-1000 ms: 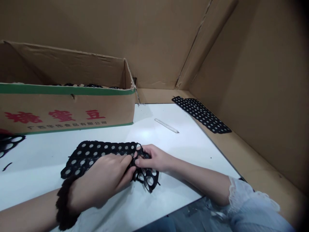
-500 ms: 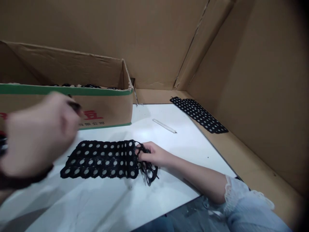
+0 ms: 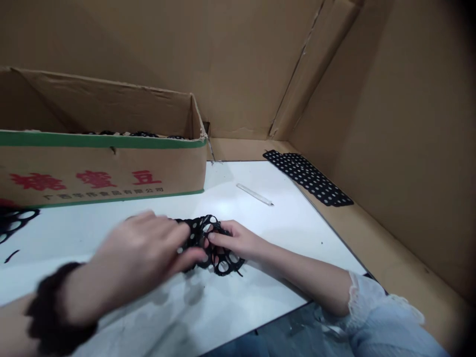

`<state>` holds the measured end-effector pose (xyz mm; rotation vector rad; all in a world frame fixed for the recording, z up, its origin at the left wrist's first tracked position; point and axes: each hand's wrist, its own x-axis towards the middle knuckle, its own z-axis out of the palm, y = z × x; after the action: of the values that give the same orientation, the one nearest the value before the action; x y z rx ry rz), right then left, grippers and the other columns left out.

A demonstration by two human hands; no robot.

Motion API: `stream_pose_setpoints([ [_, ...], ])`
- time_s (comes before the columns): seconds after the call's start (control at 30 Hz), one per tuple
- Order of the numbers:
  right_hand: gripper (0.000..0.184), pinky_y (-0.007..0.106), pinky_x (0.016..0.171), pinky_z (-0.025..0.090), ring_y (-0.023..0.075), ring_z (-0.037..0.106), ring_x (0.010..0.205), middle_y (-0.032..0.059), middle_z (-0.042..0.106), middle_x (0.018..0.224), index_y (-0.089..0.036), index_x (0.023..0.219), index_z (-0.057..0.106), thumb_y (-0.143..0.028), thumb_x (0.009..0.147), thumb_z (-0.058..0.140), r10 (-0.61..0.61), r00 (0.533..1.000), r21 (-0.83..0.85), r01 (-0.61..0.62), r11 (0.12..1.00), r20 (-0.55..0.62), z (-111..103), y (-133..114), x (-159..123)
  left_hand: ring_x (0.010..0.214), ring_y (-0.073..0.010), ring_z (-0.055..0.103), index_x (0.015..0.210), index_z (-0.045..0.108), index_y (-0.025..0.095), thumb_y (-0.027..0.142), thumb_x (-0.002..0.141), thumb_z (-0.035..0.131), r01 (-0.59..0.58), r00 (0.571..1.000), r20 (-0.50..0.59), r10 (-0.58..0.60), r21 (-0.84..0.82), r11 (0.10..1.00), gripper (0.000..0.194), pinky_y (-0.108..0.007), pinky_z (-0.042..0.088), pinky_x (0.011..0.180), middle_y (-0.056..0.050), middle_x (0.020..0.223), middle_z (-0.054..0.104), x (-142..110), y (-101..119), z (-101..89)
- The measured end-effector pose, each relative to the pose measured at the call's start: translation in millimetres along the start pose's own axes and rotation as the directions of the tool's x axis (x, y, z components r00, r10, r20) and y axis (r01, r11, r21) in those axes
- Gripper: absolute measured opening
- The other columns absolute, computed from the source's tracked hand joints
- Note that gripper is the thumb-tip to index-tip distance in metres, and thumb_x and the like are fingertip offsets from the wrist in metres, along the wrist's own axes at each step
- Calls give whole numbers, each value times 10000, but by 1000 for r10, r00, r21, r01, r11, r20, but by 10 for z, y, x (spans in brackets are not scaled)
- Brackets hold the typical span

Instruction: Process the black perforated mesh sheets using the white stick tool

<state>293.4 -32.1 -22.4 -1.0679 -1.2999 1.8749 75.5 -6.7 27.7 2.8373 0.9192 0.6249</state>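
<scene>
A black sheet with rows of round holes [image 3: 193, 229] lies on the white table, much of it hidden behind my left hand. My right hand [image 3: 238, 240] pinches the loose, lacy black webbing [image 3: 224, 267] at the sheet's right end between thumb and fingers. My left hand [image 3: 147, 248], a dark scrunchie on its wrist, is over the sheet's left part. Its thumb and index finger reach toward the webbing near my right hand. Motion blurs the left fingers, and whether they grip the sheet is unclear.
A cardboard box with green edging [image 3: 100, 163] stands back left, black pieces inside. Black dotted sheets [image 3: 308, 177] lie by the right cardboard wall. A clear pen-like stick [image 3: 255, 194] is on the table. At far left are black holed webbing [image 3: 17, 223] and a small black scrap [image 3: 12, 256].
My left hand has come down and right from in front of the box, where it had a small dark thing at its fingers, to the sheet. My right hand keeps its hold on the webbing.
</scene>
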Motion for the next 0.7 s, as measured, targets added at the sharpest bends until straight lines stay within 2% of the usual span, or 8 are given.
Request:
stream_pose_setpoints([
  [0.03,304,225,509,441,109,560,514,-14,583,568,-138,768,555,-437,791,608,-13,1000,6,13,1000,0,7,3,-8,537,-185,492,659,525,205,506,884,447,-112,994,19,110,115,987,383,-318,325,543,-13,564,532,-30,110,104],
  [0.1,334,220,523,439,98,550,527,-18,577,576,-134,788,560,-463,787,614,-50,998,3,50,999,26,3,4,-21,541,-189,523,735,562,190,451,913,420,-228,973,61,221,191,955,347,-318,343,546,-18,589,568,-50,239,272],
  [0.17,343,219,551,440,89,542,557,-24,573,608,-132,815,561,-452,752,666,-79,994,-9,80,997,73,-16,-3,-30,550,-193,543,787,569,174,391,926,402,-225,972,106,209,172,959,307,-314,359,550,-25,615,586,-49,259,358],
  [0.23,381,221,559,432,86,530,577,-34,565,639,-138,853,553,-424,683,739,-84,991,-15,86,996,101,-34,-12,-33,560,-188,546,801,557,174,371,926,392,-151,980,149,135,103,983,286,-302,363,551,-24,634,589,-51,226,368],
  [0.33,441,220,552,414,84,511,594,-36,555,694,-149,897,542,-377,618,795,-74,995,-19,76,997,70,-33,-8,-31,593,-158,549,825,539,185,371,933,365,14,969,247,5,-75,997,276,-269,365,560,-12,694,603,-61,193,323],
  [0.5,366,222,599,395,78,485,629,-33,537,725,-150,867,538,-277,637,793,-118,991,-38,120,992,60,24,44,-16,549,-113,506,738,508,192,312,919,340,323,889,426,-169,-321,890,275,-230,327,508,30,644,578,-44,228,296],
  [0.57,351,220,593,383,75,471,620,-39,524,709,-153,860,533,-266,645,786,-117,991,-17,118,993,62,41,53,-6,558,-110,513,706,497,190,299,911,330,376,872,452,-187,-374,848,286,-225,336,511,32,641,582,-26,229,301],
  [0.7,349,218,581,369,76,463,607,-48,515,685,-160,851,523,-274,646,781,-84,995,33,82,996,63,45,22,-7,607,-122,554,710,525,186,302,901,319,386,869,465,-170,-422,820,303,-231,376,550,17,671,614,14,216,291],
])
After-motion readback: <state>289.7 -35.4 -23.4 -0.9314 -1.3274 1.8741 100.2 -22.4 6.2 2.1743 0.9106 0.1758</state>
